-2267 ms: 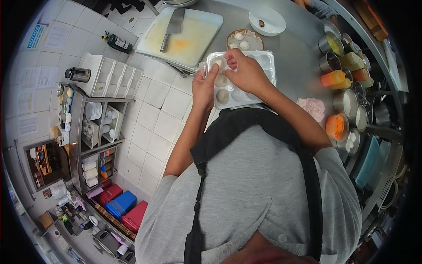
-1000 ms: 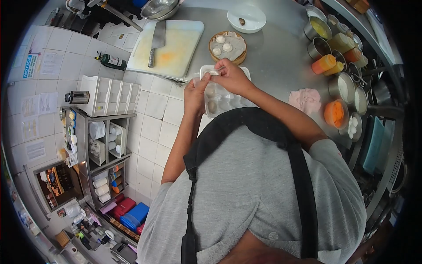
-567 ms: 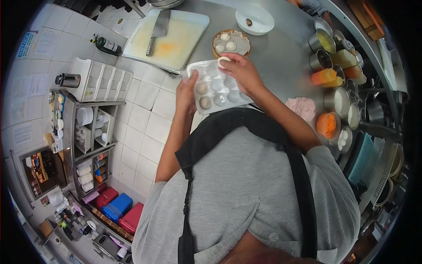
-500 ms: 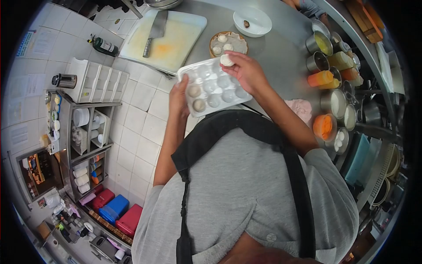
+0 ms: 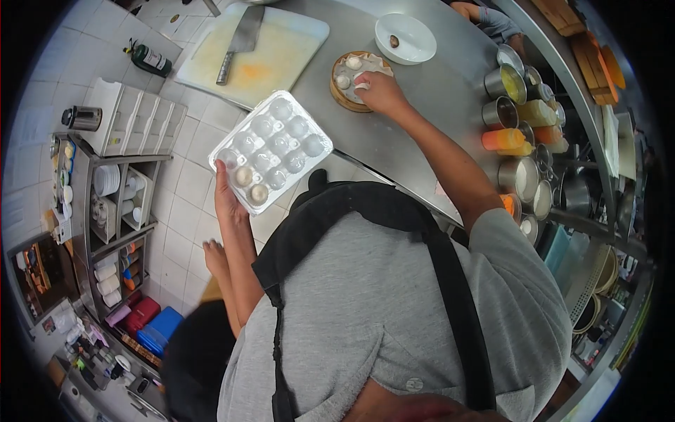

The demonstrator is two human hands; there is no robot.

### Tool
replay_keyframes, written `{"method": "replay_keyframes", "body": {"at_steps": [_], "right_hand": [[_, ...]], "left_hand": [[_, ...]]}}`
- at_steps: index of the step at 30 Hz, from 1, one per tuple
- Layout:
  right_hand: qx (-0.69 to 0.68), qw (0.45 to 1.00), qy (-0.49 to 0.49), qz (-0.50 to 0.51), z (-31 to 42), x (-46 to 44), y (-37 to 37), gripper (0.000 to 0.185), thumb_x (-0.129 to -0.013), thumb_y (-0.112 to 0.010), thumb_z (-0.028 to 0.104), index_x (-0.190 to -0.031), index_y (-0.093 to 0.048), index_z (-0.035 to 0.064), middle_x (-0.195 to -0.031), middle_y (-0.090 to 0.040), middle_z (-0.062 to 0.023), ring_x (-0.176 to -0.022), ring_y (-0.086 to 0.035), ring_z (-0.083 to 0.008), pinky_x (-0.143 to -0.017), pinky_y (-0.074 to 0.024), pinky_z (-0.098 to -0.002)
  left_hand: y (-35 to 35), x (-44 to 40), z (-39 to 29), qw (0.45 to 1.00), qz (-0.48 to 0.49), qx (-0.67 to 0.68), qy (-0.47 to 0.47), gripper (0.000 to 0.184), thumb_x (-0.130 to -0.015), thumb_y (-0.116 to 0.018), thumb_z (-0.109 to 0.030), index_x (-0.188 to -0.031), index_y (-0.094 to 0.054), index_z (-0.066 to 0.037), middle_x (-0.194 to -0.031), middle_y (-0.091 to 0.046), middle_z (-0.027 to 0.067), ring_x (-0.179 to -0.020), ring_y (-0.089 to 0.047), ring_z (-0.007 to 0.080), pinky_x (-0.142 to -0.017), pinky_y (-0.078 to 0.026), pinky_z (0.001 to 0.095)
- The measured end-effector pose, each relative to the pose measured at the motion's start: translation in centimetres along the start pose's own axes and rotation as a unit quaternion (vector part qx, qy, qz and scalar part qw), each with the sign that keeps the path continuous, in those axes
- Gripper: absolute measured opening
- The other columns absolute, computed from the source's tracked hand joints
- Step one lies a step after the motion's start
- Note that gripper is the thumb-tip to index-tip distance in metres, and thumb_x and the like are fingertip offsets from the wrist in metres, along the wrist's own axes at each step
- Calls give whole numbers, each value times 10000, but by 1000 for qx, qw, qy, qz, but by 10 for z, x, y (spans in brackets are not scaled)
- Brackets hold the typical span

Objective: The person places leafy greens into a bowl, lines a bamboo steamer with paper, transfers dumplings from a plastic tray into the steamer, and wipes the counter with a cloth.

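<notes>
My left hand grips the lower left edge of a clear plastic tray with round cups. Two pale dumplings sit in cups at its near corner. Over a round bamboo steamer on the steel counter, my right hand is closed on a white dumpling, only partly visible between the fingertips. Other white dumplings rest on the steamer's pale liner. Whether the held dumpling touches the liner, I cannot tell.
A white bowl holding a small brown piece stands behind the steamer. A cleaver lies on the cutting board. Sauce bottles and metal pots line the right side. Another person's hand shows at lower left, another person's sleeve at upper right.
My right hand has carried a dumpling from above the tray to the steamer. My left hand has moved the tray left and tilted it. Another person has come into view at lower left.
</notes>
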State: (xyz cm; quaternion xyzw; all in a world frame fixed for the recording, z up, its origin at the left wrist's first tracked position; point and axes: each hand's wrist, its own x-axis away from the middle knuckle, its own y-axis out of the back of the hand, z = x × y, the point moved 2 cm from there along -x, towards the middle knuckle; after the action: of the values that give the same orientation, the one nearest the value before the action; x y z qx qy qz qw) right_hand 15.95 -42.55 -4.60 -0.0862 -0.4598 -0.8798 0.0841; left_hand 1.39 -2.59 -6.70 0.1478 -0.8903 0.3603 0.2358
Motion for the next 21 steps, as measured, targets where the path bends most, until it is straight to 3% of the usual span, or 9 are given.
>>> {"method": "replay_keyframes", "body": {"at_steps": [6,13,15,18,21], "right_hand": [[17,992,67,-104,-5,15,-23,313,-920,-708,179,-1216,-733,80,-1275,-642,-176,-1171,-648,-379,-1005,-519,-453],[82,988,95,-90,-8,11,-17,317,-948,-648,154,-1247,-732,91,-1213,-649,-183,-1150,-650,-377,-1006,-523,-472],[137,982,102,-82,-6,5,-21,295,-969,-618,212,-1205,-742,86,-1197,-660,-177,-1163,-648,-365,-995,-530,-481],[205,977,50,-33,3,4,-12,299,-984,-593,268,-1156,-744,75,-1187,-671,-178,-1137,-661,-370,-968,-545,-489],[180,982,32,-49,-4,7,-5,293,-989,-573,274,-1107,-738,63,-1138,-695,-190,-1075,-681,-386,-921,-558,-510]], "left_hand": [[2,-5,2,1000,9,30,0,591,-1048,-639,-462,-1439,-542,-30,-1357,-662,138,-1199,-678,295,-1006,-583,460],[0,-17,2,999,30,24,30,581,-1043,-646,-463,-1432,-552,-43,-1345,-673,127,-1198,-681,286,-1018,-576,455],[-5,-21,2,999,28,14,16,585,-1039,-653,-463,-1432,-552,-42,-1346,-673,129,-1201,-680,285,-1019,-576,453],[-16,-20,-2,1000,23,6,2,587,-1033,-663,-459,-1429,-553,-39,-1348,-672,133,-1204,-679,286,-1020,-575,452],[-13,-20,-2,1000,21,14,2,582,-1034,-664,-453,-1424,-556,-34,-1347,-671,137,-1202,-681,288,-1019,-576,453]]}}
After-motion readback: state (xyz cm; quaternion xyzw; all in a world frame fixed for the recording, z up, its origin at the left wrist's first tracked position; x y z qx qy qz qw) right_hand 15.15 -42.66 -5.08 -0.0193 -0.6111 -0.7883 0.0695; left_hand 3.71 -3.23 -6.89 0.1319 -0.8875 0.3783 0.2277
